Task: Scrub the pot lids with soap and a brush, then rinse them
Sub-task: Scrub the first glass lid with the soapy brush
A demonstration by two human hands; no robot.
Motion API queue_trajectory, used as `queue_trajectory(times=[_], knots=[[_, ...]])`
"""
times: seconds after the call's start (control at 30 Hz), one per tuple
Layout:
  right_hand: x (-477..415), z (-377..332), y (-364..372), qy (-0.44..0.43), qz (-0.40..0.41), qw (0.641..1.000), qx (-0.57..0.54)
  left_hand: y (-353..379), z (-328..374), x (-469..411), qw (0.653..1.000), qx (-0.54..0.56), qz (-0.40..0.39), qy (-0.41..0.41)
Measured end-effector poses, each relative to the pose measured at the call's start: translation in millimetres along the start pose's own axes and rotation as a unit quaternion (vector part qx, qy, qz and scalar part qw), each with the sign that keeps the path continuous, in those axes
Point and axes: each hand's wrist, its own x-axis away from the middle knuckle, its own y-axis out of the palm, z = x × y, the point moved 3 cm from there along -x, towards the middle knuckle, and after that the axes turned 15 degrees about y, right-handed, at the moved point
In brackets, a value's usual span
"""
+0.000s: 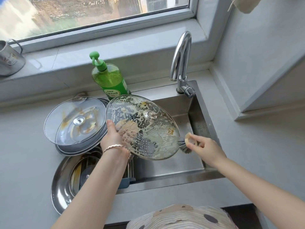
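Centre frame, I saw the left hand (113, 136) gripping the left rim of a round glass lid (145, 119), foamy with suds, tilted over the steel sink (197, 113). The right hand (205, 147) clutched a bristly brush (182, 143) against its lower-right edge. Higher up stood a translucent green soap bottle (110, 79).

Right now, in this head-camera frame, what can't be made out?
Head view:
- Fingers of the left hand: behind the foam-covered glass pot lid, blurred through the suds.
- Grey-bristled brush: handle mostly covered by the right hand.
- Pale metal mug on the sill: cut by the left edge.
- Green soap bottle: label print too small, bottom hidden by the lid.
- Stack under the stained glass lid: count unclear.
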Motion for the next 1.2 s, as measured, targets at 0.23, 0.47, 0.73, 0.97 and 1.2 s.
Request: queue_trajectory(times=[0.23,0.47,0.73,0.97,1.2], knots=[[-19,-38,-17,0.035,0.014,0.992,-0.119,17,-5,-8,0.992,-0.052,-0.114,-0.004],[-12,-61,-11,0.013,-0.131,0.991,-0.017,31,-19,-11,0.968,-0.126,-0.217,-0.019],[-7,-60,-5,-0.027,-0.111,0.992,-0.061,34,-5,-20,0.951,-0.153,-0.269,-0.026],[8,-79,1,0.024,-0.092,0.956,-0.277,44,19,-9,0.934,-0.048,-0.353,-0.033],[5,-98,11,0.097,-0.016,0.924,-0.371,30,-18,24,0.929,0.078,-0.357,-0.059]])
